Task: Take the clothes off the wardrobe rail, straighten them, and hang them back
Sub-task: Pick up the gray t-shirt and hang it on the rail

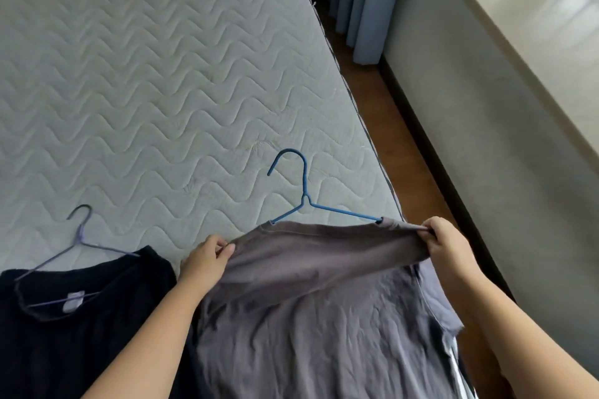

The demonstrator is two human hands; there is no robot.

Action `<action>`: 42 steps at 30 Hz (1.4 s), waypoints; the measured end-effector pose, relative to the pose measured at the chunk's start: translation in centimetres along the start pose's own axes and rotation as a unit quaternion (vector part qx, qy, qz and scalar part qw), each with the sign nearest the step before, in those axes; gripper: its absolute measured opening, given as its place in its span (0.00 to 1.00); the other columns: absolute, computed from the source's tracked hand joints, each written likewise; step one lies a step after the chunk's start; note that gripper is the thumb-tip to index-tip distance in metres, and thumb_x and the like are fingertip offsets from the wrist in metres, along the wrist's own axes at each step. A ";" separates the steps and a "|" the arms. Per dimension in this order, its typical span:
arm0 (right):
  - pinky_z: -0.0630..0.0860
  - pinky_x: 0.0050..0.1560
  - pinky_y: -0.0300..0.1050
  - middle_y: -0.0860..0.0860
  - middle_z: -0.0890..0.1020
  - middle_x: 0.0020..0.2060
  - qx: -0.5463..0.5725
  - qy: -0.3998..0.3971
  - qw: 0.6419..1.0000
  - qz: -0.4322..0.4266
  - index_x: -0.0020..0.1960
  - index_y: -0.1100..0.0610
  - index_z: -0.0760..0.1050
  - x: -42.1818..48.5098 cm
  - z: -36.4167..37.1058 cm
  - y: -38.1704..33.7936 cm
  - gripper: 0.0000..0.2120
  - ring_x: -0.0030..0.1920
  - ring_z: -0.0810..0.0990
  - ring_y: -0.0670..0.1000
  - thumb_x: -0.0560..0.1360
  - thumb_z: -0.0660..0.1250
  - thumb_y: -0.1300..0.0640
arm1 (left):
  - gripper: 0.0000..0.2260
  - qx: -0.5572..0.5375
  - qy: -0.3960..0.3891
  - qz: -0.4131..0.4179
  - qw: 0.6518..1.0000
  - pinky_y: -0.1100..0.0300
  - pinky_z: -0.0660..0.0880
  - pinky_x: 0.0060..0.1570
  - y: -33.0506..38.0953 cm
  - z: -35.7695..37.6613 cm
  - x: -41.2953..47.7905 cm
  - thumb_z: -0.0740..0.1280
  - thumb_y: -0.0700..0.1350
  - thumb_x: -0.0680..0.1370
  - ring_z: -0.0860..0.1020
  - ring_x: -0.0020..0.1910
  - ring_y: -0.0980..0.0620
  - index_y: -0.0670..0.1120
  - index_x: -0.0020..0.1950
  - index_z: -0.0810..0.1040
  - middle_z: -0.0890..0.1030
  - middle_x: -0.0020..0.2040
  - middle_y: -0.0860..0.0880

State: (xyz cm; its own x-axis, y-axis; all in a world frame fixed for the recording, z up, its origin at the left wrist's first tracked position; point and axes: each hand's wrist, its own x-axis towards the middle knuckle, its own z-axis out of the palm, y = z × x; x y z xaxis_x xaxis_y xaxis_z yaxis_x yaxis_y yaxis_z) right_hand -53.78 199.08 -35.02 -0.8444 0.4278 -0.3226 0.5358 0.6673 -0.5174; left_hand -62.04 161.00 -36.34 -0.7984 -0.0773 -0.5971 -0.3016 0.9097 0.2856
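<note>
A grey shirt lies spread on the mattress near its front right corner. A blue wire hanger sticks out of the shirt's top edge, hook pointing away from me, its lower bar hidden under the cloth. My left hand pinches the shirt's top edge on the left. My right hand grips the same edge on the right, beside the hanger's right tip. The cloth between both hands is pulled taut. To the left a black shirt lies flat with a purple hanger inside its neck.
The mattress's right edge runs diagonally; beyond it is a strip of brown wooden floor. Blue curtains hang at the far end of that strip. A pale wall with a dark skirting and a glossy ledge close the right side.
</note>
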 end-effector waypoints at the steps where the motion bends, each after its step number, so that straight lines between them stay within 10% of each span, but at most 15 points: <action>1: 0.63 0.34 0.45 0.52 0.73 0.36 0.004 0.005 1.000 0.003 0.39 0.57 0.69 -0.9 -1.0 0.1 0.07 0.40 0.70 0.54 0.75 0.61 0.65 | 0.14 -0.017 -0.001 0.011 1.000 0.54 0.70 0.54 0.3 -0.5 -1.5 0.58 0.54 0.78 0.75 0.54 0.46 0.46 0.55 0.74 0.79 0.55 0.46; 14: 0.63 0.43 0.42 0.54 0.76 0.40 0.081 0.048 0.995 -0.045 0.41 0.57 0.72 -11.5 -14.9 -1.4 0.05 0.44 0.73 0.54 0.73 0.65 0.65 | 0.06 -0.118 0.062 0.133 0.982 0.66 0.69 0.38 3.7 -8.2 -22.0 0.70 0.51 0.71 0.75 0.42 0.58 0.54 0.40 0.74 0.79 0.40 0.56; 18: 0.67 0.40 0.28 0.56 0.77 0.39 0.156 0.135 0.976 -0.070 0.39 0.55 0.74 -12.4 -20.1 -4.2 0.07 0.41 0.74 0.53 0.70 0.70 0.64 | 0.14 -0.099 0.159 0.155 0.970 0.59 0.67 0.32 6.3 -12.3 -24.5 0.68 0.51 0.73 0.74 0.33 0.50 0.48 0.31 0.70 0.75 0.29 0.51; 27: 0.66 0.40 0.26 0.55 0.79 0.35 0.134 0.291 0.911 -0.259 0.37 0.58 0.77 -13.4 -37.2 -16.3 0.05 0.39 0.75 0.54 0.70 0.71 0.60 | 0.12 -0.163 0.437 0.300 0.832 0.54 0.68 0.32 14.9 -27.8 -31.5 0.68 0.47 0.74 0.77 0.38 0.39 0.38 0.44 0.80 0.80 0.35 0.40; 31: 0.67 0.40 0.41 0.56 0.78 0.34 0.093 0.343 0.872 -0.337 0.36 0.61 0.77 -15.4 -44.0 -21.7 0.10 0.40 0.76 0.56 0.72 0.68 0.56 | 0.13 -0.172 0.520 0.339 0.765 0.56 0.62 0.29 17.0 -34.7 -35.3 0.68 0.46 0.73 0.73 0.31 0.40 0.35 0.39 0.78 0.73 0.25 0.44; 42: 0.67 0.38 0.47 0.49 0.71 0.27 0.017 0.366 0.832 -0.417 0.33 0.52 0.69 -21.3 -50.0 -31.1 0.13 0.36 0.72 0.55 0.76 0.62 0.54 | 0.11 -0.157 0.587 0.369 0.703 0.53 0.67 0.36 16.3 -43.0 -41.5 0.67 0.48 0.74 0.78 0.40 0.38 0.40 0.45 0.81 0.81 0.37 0.37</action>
State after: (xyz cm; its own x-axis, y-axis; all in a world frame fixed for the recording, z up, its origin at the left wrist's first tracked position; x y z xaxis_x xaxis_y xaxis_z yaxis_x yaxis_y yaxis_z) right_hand -52.16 199.72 27.54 -0.6859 0.0886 0.7223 -0.2459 0.9059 -0.3446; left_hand -56.28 161.53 25.31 -0.6221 -0.0833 0.7785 0.4679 0.7577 0.4550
